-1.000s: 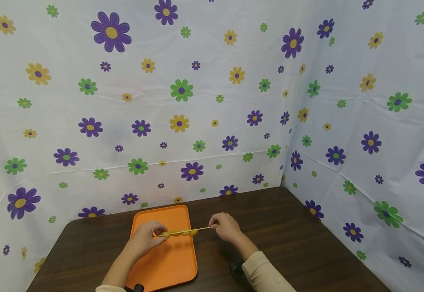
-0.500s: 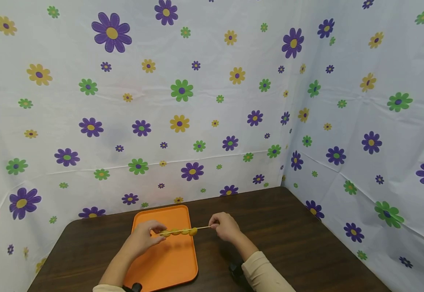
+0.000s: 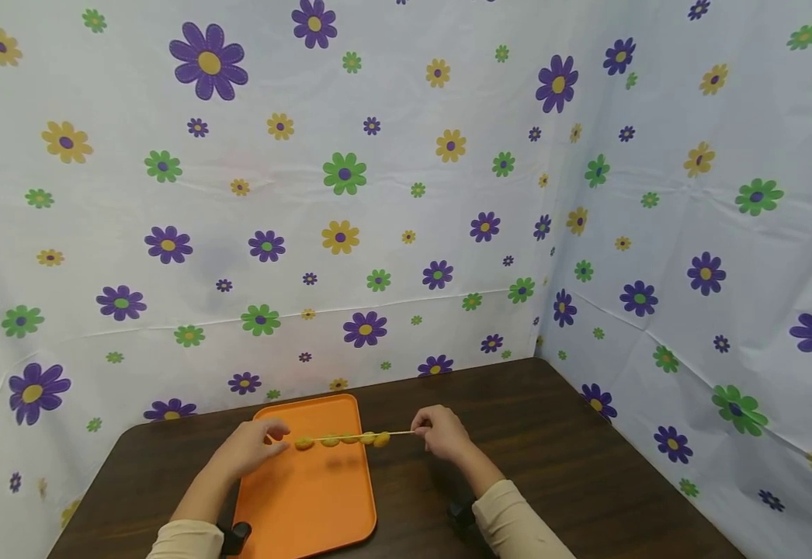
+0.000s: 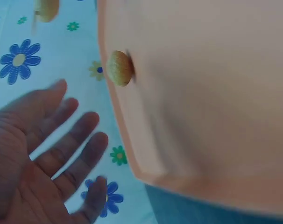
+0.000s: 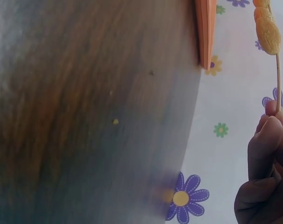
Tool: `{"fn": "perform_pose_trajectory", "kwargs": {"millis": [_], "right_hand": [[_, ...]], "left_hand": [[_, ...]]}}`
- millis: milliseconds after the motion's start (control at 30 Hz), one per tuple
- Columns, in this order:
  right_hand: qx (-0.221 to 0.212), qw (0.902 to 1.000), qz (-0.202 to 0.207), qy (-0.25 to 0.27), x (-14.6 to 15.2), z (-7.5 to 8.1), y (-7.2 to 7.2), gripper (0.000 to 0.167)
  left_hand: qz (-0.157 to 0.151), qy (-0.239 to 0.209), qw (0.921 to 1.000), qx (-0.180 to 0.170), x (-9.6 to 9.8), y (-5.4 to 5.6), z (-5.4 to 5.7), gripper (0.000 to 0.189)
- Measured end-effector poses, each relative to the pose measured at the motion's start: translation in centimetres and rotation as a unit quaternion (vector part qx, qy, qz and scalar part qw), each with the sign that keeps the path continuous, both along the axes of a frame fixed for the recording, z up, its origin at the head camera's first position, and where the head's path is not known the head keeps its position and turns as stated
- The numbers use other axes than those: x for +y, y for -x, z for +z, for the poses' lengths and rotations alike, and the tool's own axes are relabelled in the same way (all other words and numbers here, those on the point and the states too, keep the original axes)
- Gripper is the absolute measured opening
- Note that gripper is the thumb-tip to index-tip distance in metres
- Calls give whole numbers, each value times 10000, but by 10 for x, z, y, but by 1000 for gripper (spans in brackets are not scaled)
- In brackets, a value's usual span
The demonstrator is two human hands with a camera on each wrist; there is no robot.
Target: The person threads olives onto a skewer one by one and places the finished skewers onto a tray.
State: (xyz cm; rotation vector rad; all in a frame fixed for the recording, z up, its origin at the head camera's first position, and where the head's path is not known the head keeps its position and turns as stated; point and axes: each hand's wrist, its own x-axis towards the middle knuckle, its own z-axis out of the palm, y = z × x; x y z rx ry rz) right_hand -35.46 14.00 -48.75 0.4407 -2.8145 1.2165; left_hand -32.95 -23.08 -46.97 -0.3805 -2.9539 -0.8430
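A thin wooden skewer carries several yellow, oval, wrinkled food pieces, level above the tray's right part. My right hand pinches its bare right end; in the right wrist view that hand's fingers curl round the stick. My left hand stands apart from the skewer, holding nothing, over the tray's left edge; its fingers are spread and slightly bent. One loose piece is off the skewer's tip and seems to lie on the orange tray; whether it touches is hard to tell.
The tray stands on a dark wooden table. A white flowered cloth hangs behind the table and along its right side. Small crumbs dot the tabletop in the right wrist view.
My left hand has let go of the skewer's left end and drawn back left. One piece now sits apart from the skewer's tip. The right hand has shifted slightly right with the skewer.
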Motion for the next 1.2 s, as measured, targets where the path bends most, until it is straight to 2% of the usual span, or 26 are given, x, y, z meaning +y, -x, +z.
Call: {"fn": "perform_pose_trajectory", "kwargs": {"millis": [167,300,467,633,733,967,1200], "right_hand": [[7,10000,32,51,4,-2,3,9],[-33,10000,13,28,6,-4,5,9],[55,10000,42,70,7,-3,6,9],[34,9999,73,110,7,-2,5,11],[21,9999,60,138,6,-1,4,11],[92,9999,21,70,5,0,4,14],[28,10000,-73,-24,8,-1,5,11]], "left_hand": [[332,306,9990,-36,6,9,-14,28],[273,607,9978,-19,13,15,-22,32],[116,841,9963,103,21,18,-24,31],[250,961,9949,179,26,20,-25,27],[280,925,9951,190,30,23,-24,21],[299,671,9973,-44,31,29,-26,10],[-77,198,9994,-290,25,28,-22,8]]}}
